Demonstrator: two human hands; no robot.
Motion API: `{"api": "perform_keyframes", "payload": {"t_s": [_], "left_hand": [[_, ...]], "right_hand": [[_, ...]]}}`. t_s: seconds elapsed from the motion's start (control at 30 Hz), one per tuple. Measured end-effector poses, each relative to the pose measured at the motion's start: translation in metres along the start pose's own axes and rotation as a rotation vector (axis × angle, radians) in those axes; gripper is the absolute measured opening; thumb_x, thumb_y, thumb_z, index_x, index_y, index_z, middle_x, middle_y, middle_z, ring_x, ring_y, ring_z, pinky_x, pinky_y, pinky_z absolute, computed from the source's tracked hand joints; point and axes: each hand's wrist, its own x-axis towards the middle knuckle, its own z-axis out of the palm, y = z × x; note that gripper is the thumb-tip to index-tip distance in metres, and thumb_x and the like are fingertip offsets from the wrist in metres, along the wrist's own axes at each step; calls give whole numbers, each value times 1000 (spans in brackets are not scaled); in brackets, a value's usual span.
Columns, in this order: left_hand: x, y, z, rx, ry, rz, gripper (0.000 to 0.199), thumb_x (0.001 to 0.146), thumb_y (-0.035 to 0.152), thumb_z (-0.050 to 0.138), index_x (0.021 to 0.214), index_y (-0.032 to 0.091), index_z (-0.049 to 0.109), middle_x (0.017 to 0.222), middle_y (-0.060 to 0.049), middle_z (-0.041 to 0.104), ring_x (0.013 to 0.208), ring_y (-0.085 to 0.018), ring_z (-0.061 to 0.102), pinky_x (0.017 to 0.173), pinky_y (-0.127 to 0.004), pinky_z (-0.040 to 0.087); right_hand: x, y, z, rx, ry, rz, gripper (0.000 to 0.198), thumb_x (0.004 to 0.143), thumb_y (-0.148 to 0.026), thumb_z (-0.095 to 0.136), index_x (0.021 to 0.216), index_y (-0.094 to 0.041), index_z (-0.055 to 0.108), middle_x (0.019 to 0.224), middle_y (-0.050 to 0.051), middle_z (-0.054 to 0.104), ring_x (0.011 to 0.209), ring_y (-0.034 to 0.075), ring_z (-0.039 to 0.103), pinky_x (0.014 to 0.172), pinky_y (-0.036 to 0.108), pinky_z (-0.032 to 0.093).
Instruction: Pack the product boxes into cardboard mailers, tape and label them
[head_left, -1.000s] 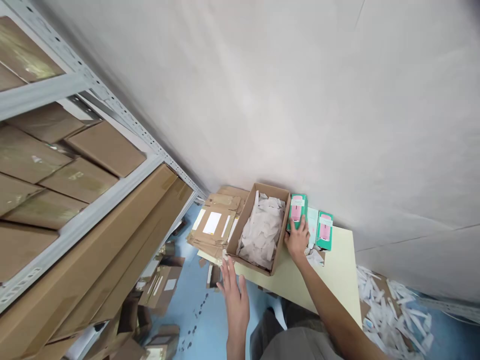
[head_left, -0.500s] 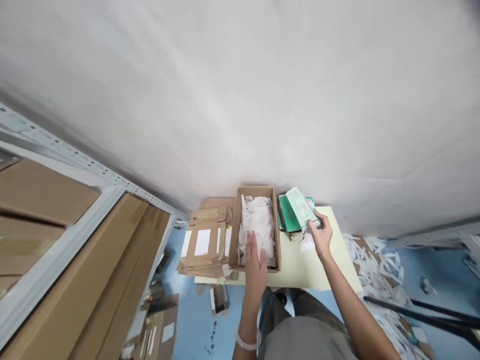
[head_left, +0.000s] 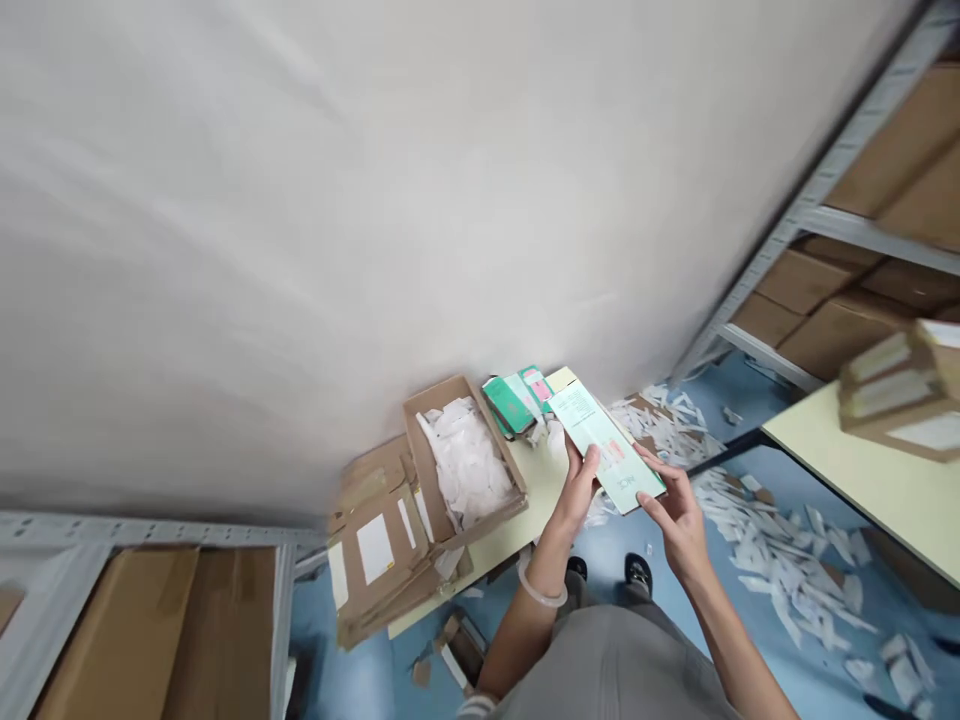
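A long, flat, pale green box (head_left: 600, 440) with printing on its face is held up at an angle in front of me. My left hand (head_left: 576, 490) grips its left edge, thumb on top. My right hand (head_left: 675, 505) closes on its lower right corner, with the thumb on the face and fingers underneath. Behind it on the table, against the wall, lie several green boxes (head_left: 517, 398), one with a pink patch. To their left stands an open cardboard box (head_left: 517, 490) filled with crumpled white paper (head_left: 466, 460).
Flattened cardboard (head_left: 382, 545) lies at the left of the pale yellow table (head_left: 487, 548). White paper scraps (head_left: 787, 560) cover the blue floor on the right. A second table (head_left: 810, 430) bears a cardboard carton (head_left: 900, 390). Shelves with cartons stand on both sides.
My left hand has left the paper-filled box and taken hold of the pale green box. Both hands now hold it nearer to me. My view has swung to the right.
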Motion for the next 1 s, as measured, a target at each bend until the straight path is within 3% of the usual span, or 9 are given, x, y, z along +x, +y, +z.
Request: {"api": "perform_keyframes", "payload": {"t_s": [0.2, 0.33, 0.5, 0.63, 0.83, 1.0], "left_hand": [[5, -31, 74, 257, -176, -109, 81, 95, 61, 43, 158, 31, 3, 158, -5, 35, 143, -25, 38, 117, -43, 36], [10, -66, 141, 380, -281, -133, 79, 95, 62, 39, 158, 32, 1, 161, -2, 30, 146, -24, 33, 118, -41, 34], [1, -128, 237, 448, -466, -103, 79, 97, 58, 39, 158, 30, -2, 166, 2, 8, 152, -20, 11, 124, -36, 18], [-16, -172, 305, 517, -603, -100, 80, 98, 57, 36, 157, 28, -10, 166, 3, -7, 153, -20, 0, 124, -35, 13], [-23, -213, 361, 659, -787, -22, 73, 99, 55, 33, 158, 32, -3, 165, 6, -11, 151, -21, -11, 125, -39, 2], [19, -242, 394, 694, -960, 51, 75, 98, 51, 41, 158, 32, -1, 165, 5, -7, 152, -22, -5, 125, -40, 5]], "right_hand": [[-27, -8, -74, -12, 224, -40, 41, 84, -45, 65, 119, -26, 56, 142, 12, 54, 136, 31, 44, 97, 45, 49], [-45, -18, -136, -46, 354, -38, 48, 84, -49, 63, 126, -27, 54, 144, 11, 52, 133, 30, 47, 96, 42, 51], [-72, -29, -232, -125, 575, 8, 53, 84, -47, 61, 133, -27, 56, 140, 9, 56, 125, 29, 53, 94, 41, 51], [-87, -31, -297, -106, 748, 106, 59, 86, -47, 56, 142, -27, 50, 134, 9, 61, 111, 27, 61, 82, 38, 56], [-79, -26, -362, 3, 969, 173, 64, 87, -51, 53, 146, -30, 44, 132, 9, 62, 108, 25, 65, 69, 29, 56], [-44, -8, -410, 62, 1123, 241, 64, 83, -53, 55, 141, -27, 51, 128, 9, 65, 103, 24, 65, 66, 29, 55]]}}
